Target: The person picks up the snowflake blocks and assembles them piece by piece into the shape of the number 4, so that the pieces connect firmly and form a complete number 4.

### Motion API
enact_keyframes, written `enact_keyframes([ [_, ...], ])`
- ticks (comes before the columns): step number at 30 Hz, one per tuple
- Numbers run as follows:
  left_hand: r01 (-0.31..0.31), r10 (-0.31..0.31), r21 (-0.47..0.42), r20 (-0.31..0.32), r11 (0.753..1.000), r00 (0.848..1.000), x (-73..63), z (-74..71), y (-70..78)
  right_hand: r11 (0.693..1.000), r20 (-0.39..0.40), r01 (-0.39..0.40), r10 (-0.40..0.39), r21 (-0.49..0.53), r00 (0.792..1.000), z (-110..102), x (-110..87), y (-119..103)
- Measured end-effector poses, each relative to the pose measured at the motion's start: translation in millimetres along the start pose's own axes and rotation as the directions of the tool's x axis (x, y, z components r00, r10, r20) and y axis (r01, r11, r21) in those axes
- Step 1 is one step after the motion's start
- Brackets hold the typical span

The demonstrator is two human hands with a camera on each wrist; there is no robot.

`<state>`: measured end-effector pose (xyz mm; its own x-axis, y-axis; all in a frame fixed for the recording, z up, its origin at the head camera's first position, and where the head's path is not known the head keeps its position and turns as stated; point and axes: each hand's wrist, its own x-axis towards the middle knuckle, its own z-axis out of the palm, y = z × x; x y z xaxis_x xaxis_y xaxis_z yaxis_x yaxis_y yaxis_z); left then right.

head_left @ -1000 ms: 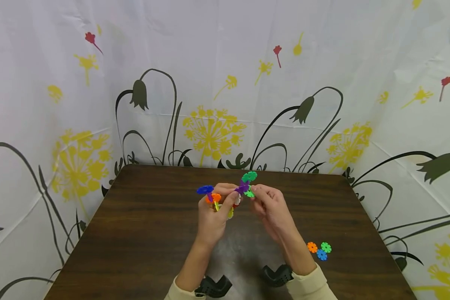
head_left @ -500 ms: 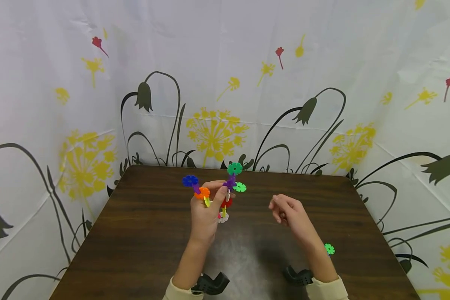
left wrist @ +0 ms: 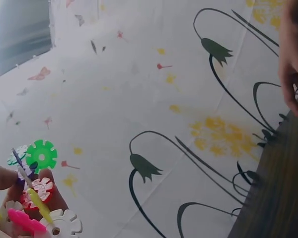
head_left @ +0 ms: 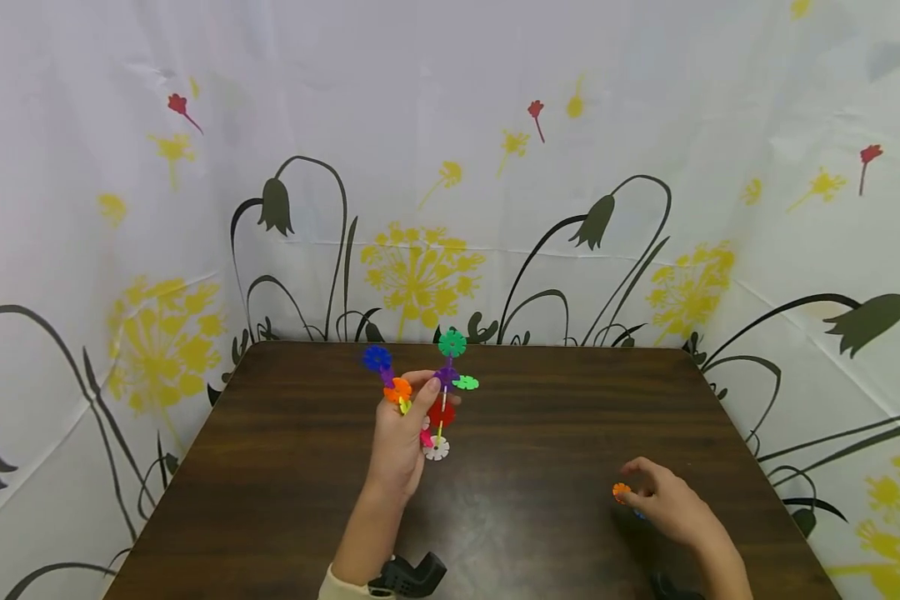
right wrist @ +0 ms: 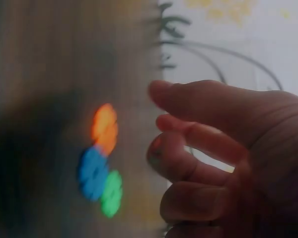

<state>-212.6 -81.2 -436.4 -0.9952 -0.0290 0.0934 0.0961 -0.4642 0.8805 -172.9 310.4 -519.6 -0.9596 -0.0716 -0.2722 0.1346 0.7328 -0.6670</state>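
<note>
My left hand (head_left: 397,442) grips a branching structure of interlocking snowflake discs above the table, thumb pressed near its purple disc (head_left: 446,377). A dark green disc (head_left: 452,342) tops it; a light green one (head_left: 466,383) juts right, a blue one (head_left: 377,358) left. A red disc (head_left: 441,414) and a white disc (head_left: 437,450) hang below. Over the table's right side hovers my right hand (head_left: 675,504), fingers loosely bent and holding nothing. Beside it lie an orange disc (right wrist: 105,130), a blue disc (right wrist: 93,173) and a green disc (right wrist: 111,194), close together; the hand hides the green one from the head view.
The dark wooden table (head_left: 285,500) ends at a patterned curtain (head_left: 420,167) hanging behind and along both sides. A black wrist mount (head_left: 412,575) sits on the left wrist.
My right hand has let go of the structure's light green disc and moved right and down to the loose discs. My left hand has shifted slightly left, still holding the structure.
</note>
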Motion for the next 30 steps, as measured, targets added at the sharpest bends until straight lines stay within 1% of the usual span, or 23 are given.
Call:
enact_keyframes([
  [3,-0.004,0.004,-0.002,-0.012,1.0,1.0,-1.5,0.3,-1.7,0.996,-0.004,-0.036,0.036,-0.078,0.999,-0.8,0.8,11.6],
  [7,-0.015,0.015,0.01,-0.02,1.0,1.0,-3.7,2.3,-0.6,0.981,-0.006,-0.082,0.082,-0.174,0.997,0.8,3.2,19.9],
  [11,-0.011,0.012,0.037,-0.032,0.999,0.999,-6.0,3.4,2.0,0.972,-0.014,-0.104,0.104,-0.213,0.994,3.8,5.8,22.5],
  [15,-0.004,0.007,0.064,-0.048,0.998,0.999,-7.6,3.3,3.9,0.978,-0.01,-0.1,0.1,-0.183,0.995,7.6,8.7,23.0],
  [18,0.006,-0.003,0.078,-0.042,0.997,0.999,-7.3,3.0,3.0,0.981,-0.009,-0.109,0.109,-0.162,0.994,9.4,11.1,23.8],
  [20,0.003,0.001,0.079,-0.041,0.997,0.999,-6.8,3.2,2.2,0.983,-0.015,-0.102,0.101,-0.153,0.995,9.6,12.2,24.8],
  [22,-0.018,0.022,0.07,-0.055,0.997,0.998,-6.0,3.6,1.7,0.987,-0.022,-0.095,0.092,-0.128,0.995,9.0,13.9,24.8],
  [25,-0.06,0.063,0.042,-0.096,0.997,0.993,-4.9,4.1,1.5,0.994,-0.023,-0.073,0.072,-0.084,0.997,7.3,16.1,25.2],
  [27,-0.081,0.083,0.026,-0.117,0.996,0.99,-4.5,4.4,1.9,0.998,-0.01,-0.049,0.049,-0.039,0.999,5.9,17.8,25.6],
  [30,-0.094,0.095,0.016,-0.124,0.995,0.988,-4.0,4.2,2.9,0.998,0.032,0.025,-0.026,0.05,0.999,3.8,22.2,27.1],
])
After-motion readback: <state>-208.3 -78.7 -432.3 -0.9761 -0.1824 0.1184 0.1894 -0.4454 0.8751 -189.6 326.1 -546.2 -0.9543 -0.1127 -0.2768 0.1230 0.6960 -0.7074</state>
